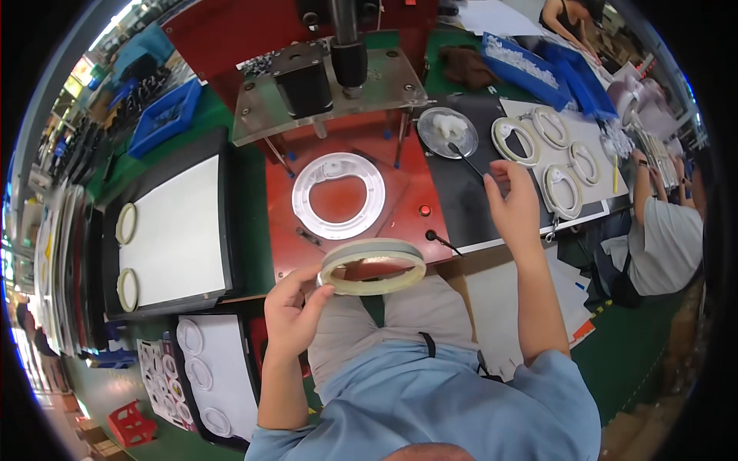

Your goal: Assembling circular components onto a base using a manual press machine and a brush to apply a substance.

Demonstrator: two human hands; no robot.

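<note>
My left hand (296,307) grips a round ring (373,288) by its left edge, fingers closed on it. The ring is cream with a grey band and is held tilted over my lap. My right hand (513,196) pinches the end of a thin dark stick (470,164) between thumb and fingers. The stick's dark tip lies at a clear round dish (428,141) holding a white soft-looking lump (450,125). Before me, a white ring-shaped part (304,201) lies flat on the red base (407,219) of a press.
Above the base hang a clear plate (377,91) and a black press shaft (347,58). Several cream rings (560,192) lie on the right board. Two more rings (127,290) are on a left tray (177,238). Blue bins (523,69) stand far right; a person (653,238) sits at right.
</note>
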